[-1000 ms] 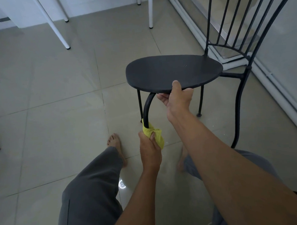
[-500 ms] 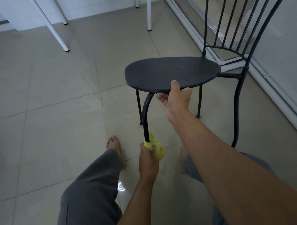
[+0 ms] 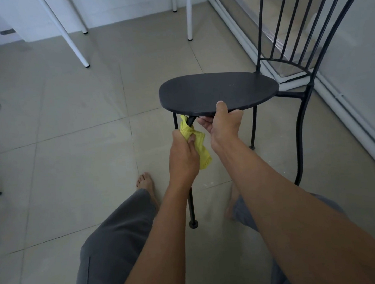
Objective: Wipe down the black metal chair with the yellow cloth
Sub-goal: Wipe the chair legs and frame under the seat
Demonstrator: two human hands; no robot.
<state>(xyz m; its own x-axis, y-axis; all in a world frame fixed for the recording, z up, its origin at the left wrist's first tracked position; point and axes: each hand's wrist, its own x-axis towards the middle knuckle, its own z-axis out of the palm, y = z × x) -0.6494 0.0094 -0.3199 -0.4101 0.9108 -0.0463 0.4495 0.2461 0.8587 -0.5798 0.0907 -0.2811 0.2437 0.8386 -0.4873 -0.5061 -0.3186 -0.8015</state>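
Left hand (image 3: 182, 151), yellow cloth (image 3: 202, 149) around chair (image 3: 212, 91) leg (image 3: 192, 206)

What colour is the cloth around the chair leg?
Plain yellow. The left hand grips the cloth around the chair leg; head view shows it.

The person wore loose, plain grey trousers (image 3: 113, 241) that were long enough to reach the feet, with a thin dark seam line on the left leg. The left foot (image 3: 145, 182) and right foot (image 3: 230, 202) were bare. The left forearm (image 3: 164, 228) and right forearm (image 3: 281, 202) were uncovered, as were the left hand (image 3: 182, 150) and right hand (image 3: 222, 127).
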